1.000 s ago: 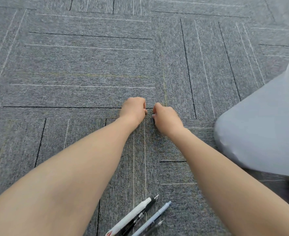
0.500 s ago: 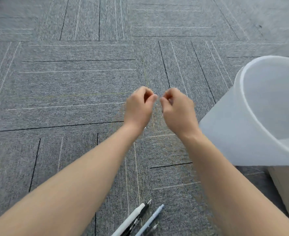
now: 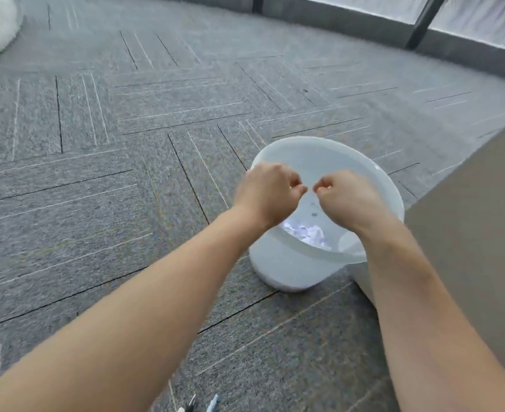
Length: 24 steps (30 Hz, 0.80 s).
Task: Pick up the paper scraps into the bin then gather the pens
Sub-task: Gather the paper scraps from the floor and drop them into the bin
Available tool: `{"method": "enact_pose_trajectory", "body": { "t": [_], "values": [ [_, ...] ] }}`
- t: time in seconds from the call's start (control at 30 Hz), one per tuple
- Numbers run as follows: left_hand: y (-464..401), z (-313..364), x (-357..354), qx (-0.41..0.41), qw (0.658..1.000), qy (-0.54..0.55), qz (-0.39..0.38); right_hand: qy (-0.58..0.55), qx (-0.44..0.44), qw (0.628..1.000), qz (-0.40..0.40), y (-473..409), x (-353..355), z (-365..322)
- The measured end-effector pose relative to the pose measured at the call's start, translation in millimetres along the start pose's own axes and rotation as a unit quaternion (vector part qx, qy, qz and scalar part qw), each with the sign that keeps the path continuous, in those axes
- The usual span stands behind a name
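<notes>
A: What's biggest in my feed?

B: The carpet, grey tiles, fills most of it. Then a brown panel, prob furniture, at the right edge. Then one bin, white, translucent, standing on the carpet just beside that panel.

A: How does the bin handle?

B: I judge thin plastic, light, a bit flexy. I'd take it by the rim if it needs shifting. Doesn't need it now tho.

A: Paper scraps?

B: A small heap of paper scraps sits at the bottom of the bin, white w/ a bluish tint. Can't count them, they're bunched. Feather-light, soft, crumple at a touch, so fingertip pinch only, and drop low inside the rim or they drift.

A: Hands?

B: Two. Left hand and right hand both hover over the bin's mouth, fingers curled, thumb tips meeting fingertips, nearly touching each other. Whether a scrap is in either pinch I can't tell, too small to see.

A: Pens?

B: Two pens at least, only the tips show at the bottom edge, on the carpet, well apart from the bin. Stiff, light, smooth barrels, they roll. I'd grab mid-barrel, both together.
</notes>
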<state>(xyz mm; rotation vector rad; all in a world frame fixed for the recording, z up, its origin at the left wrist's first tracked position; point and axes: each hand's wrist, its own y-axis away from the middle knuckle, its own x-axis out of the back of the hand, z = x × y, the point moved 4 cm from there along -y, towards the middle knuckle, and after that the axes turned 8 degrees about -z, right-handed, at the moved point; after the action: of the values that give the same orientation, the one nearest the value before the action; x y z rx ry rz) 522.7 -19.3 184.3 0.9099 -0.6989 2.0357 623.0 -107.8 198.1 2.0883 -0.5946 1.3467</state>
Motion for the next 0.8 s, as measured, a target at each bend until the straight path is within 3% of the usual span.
{"method": "enact_pose_trajectory", "body": {
  "t": [0.1, 0.27, 0.43, 0.57, 0.67, 0.8],
  "values": [
    [4, -1, 4, 0.002, 1.0, 0.011, 0.003, 0.009, -0.013, 1.0, 0.008, 1, 0, 2],
    [9, -11, 12, 0.027, 0.996, 0.077, 0.03, -0.022, 0.015, 0.99, 0.139, 4, 4, -8],
    [18, -15, 15, -0.017, 0.997, 0.055, 0.046, -0.022, 0.046, 0.99, 0.133, 11, 1, -22],
    [40, -37, 44, -0.001, 0.974, 0.17, 0.151, -0.106, 0.153, 0.961, 0.205, 43, 5, -68],
    [74, -85, 59, 0.089, 0.95, 0.214, 0.209, -0.171, 0.237, 0.945, 0.149, 60, -24, -113],
    [147, -162, 31, 0.249, 0.936, 0.192, 0.157, -0.123, 0.26, 0.957, -0.039, 45, -128, -145]
  ]
}}
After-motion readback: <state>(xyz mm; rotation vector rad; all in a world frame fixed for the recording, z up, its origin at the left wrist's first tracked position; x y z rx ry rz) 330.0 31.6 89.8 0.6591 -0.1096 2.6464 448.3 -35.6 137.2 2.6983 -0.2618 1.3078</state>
